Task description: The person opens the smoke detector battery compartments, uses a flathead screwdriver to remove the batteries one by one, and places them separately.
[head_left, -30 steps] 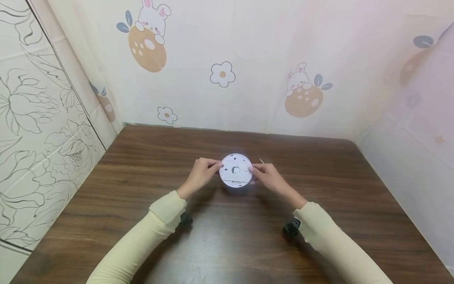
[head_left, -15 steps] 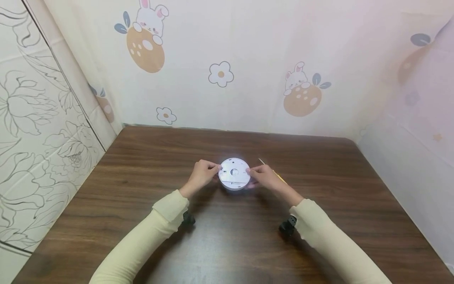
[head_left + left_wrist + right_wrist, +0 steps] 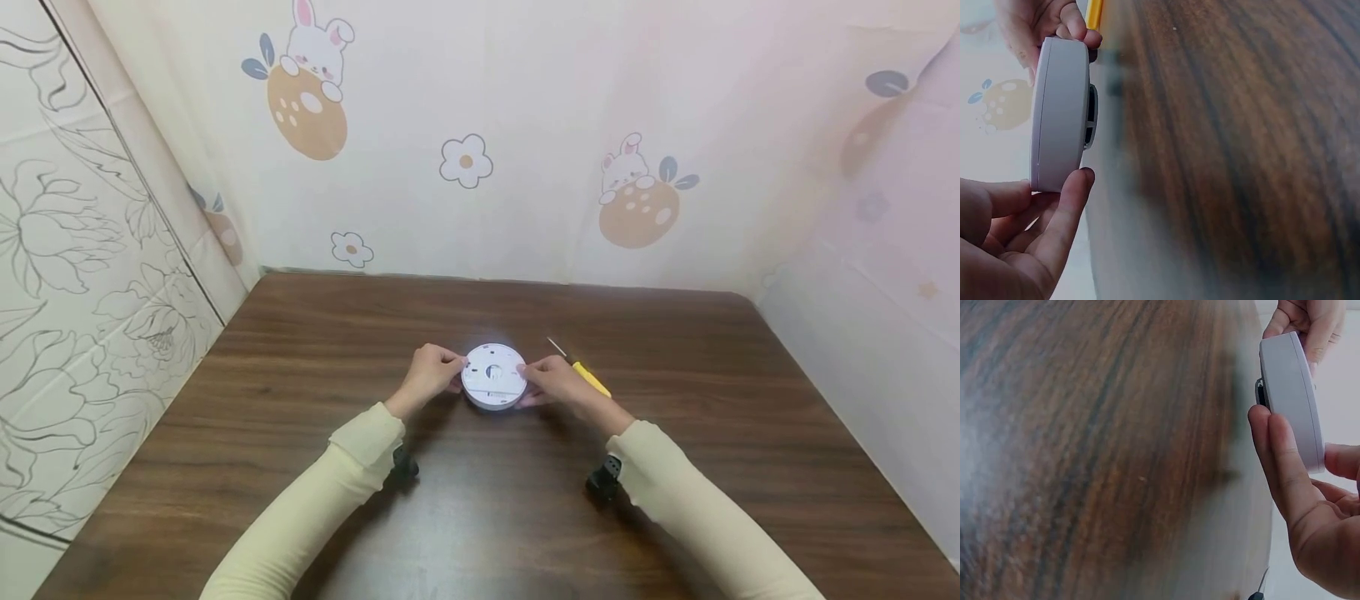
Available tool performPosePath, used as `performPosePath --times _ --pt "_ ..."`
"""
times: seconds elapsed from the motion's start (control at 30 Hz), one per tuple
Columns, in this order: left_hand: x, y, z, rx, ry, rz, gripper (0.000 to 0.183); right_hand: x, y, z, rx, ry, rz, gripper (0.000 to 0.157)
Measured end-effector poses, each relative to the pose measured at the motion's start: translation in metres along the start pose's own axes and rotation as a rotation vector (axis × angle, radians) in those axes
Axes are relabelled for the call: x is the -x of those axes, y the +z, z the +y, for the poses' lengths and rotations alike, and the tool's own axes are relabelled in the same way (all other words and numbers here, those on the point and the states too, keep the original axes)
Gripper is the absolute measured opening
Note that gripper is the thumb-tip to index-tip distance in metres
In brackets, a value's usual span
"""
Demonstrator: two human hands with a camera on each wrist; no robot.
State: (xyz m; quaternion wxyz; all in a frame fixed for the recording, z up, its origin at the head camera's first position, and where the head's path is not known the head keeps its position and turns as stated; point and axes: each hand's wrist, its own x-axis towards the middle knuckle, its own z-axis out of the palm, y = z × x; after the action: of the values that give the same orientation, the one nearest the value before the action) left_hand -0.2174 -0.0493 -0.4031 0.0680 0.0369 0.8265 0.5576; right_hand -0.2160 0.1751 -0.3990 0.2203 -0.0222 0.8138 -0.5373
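Observation:
A round white smoke detector (image 3: 492, 379) is held just over the table with its flat back, which has a central hole and small slots, facing up. Its dark vented part (image 3: 1091, 116) points down toward the wood in the left wrist view. My left hand (image 3: 429, 377) grips the left edge, thumb on the back and fingers beneath. On the opposite edge my right hand (image 3: 555, 382) pinches the detector (image 3: 1291, 403) the same way, two fingers under the body beside the vent. Close beyond my right hand lies a screwdriver (image 3: 591, 378) with a yellow handle.
The dark wooden table (image 3: 337, 325) runs back to a patterned curtain (image 3: 540, 108). A small black camera (image 3: 604, 478) hangs at the right wrist, another camera (image 3: 403, 468) at the left.
Both hands have brought the smoke detector slightly nearer and lower, and its side wall shows more. The screwdriver, mostly hidden behind my right hand before, now shows its yellow handle.

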Motion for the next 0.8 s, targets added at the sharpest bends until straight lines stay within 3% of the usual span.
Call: performPosePath --times 0.47,0.7,0.8 --pt "-0.0030 0.0040 -0.0051 -0.014 -0.033 -0.008 0.019 -0.0033 0.0001 0.0048 0.015 0.029 -0.007 0.037" --pt "-0.0046 0.0033 -0.0052 0.014 -0.036 -0.032 0.022 -0.0041 -0.0005 0.0067 0.153 -0.052 0.062 0.037" --pt "-0.0043 0.0016 -0.0060 -0.034 0.015 -0.037 0.027 -0.0037 0.0003 0.0067 0.215 -0.114 0.089 0.039"
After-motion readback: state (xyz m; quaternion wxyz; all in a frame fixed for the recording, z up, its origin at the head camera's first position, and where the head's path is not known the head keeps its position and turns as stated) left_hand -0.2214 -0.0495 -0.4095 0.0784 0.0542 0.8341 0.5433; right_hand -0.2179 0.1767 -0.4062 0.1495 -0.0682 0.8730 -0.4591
